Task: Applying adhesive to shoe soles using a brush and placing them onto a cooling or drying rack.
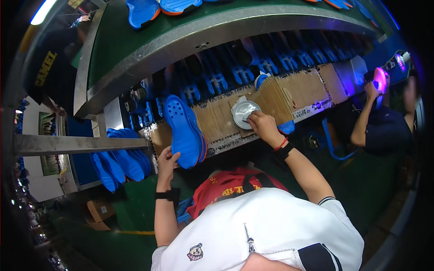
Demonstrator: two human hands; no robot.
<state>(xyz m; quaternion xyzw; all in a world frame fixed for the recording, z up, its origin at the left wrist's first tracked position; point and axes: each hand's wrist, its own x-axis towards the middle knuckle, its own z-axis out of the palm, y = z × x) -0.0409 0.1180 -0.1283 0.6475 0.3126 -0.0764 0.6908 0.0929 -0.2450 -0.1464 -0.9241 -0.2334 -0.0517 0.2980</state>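
Note:
A blue shoe sole (181,131) lies on the cardboard-covered bench, on top of other soles whose blue and orange edges show beneath it. At its near end my left hand (167,161) grips the rim between thumb and fingers. To the right stands a small round whitish bowl (246,113). My right hand (263,125) reaches over the bowl's near right side, fingers pinched together at its inside. Whatever those fingers hold is too small or hidden to name.
Corrugated cardboard (273,101) lies right of the bowl. More blue soles (129,156) are piled at the left. A metal-edged green conveyor (217,22) with soles runs above, over a row of blue parts. At the right, another person holds a pink-lit sole (380,80); another person stands at the far left.

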